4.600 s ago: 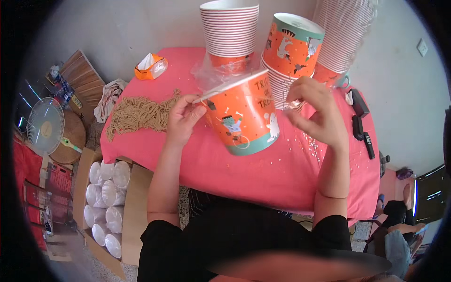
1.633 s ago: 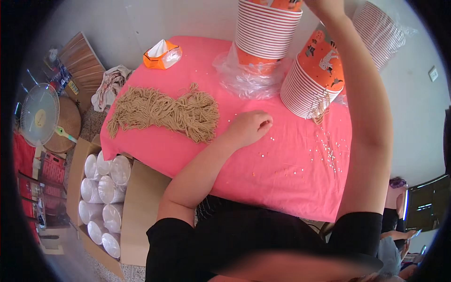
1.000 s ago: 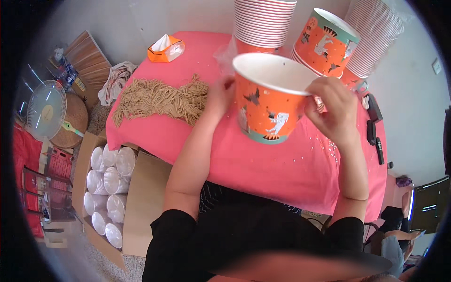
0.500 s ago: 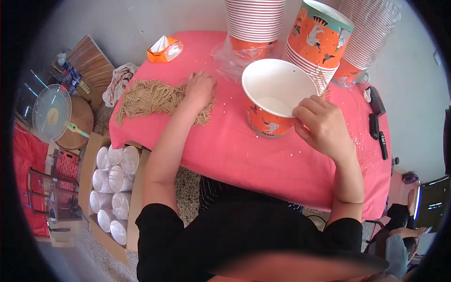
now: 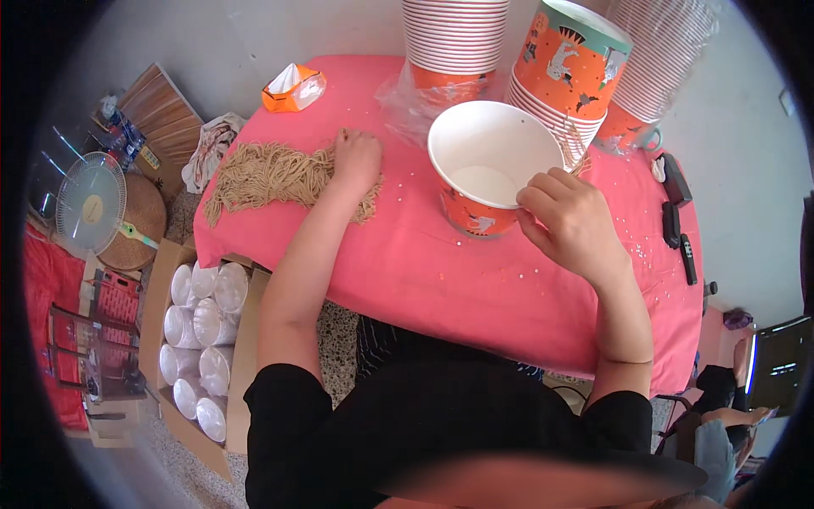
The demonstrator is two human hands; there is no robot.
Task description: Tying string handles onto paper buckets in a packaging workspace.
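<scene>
A large white-lined paper bucket [image 5: 479, 221] with an orange printed outside stands upright on the pink-covered table in front of me. My right hand [image 5: 566, 212] is at its right rim, thumb and fingers bent round the edge. To the left lies a long bundle of tan strings [image 5: 267, 176], loosely bunched. My left hand [image 5: 358, 159] rests on the right end of this bundle, its fingers curled down into the strands; the fingertips are partly hidden. Some tan strands [image 5: 578, 140] also show just behind the bucket's right rim.
Tall stacks of paper buckets [image 5: 456, 38] stand at the back, with an upturned orange bucket [image 5: 577, 59] on one. An orange tissue pack [image 5: 292, 88] sits back left. Black objects [image 5: 672, 199] lie at the right edge. A carton [image 5: 242, 365] of clear plastic cups is on the floor.
The whole view has shifted slightly. Both hands keep nearly the same places, the left on the strings and the right at the bucket's rim.
</scene>
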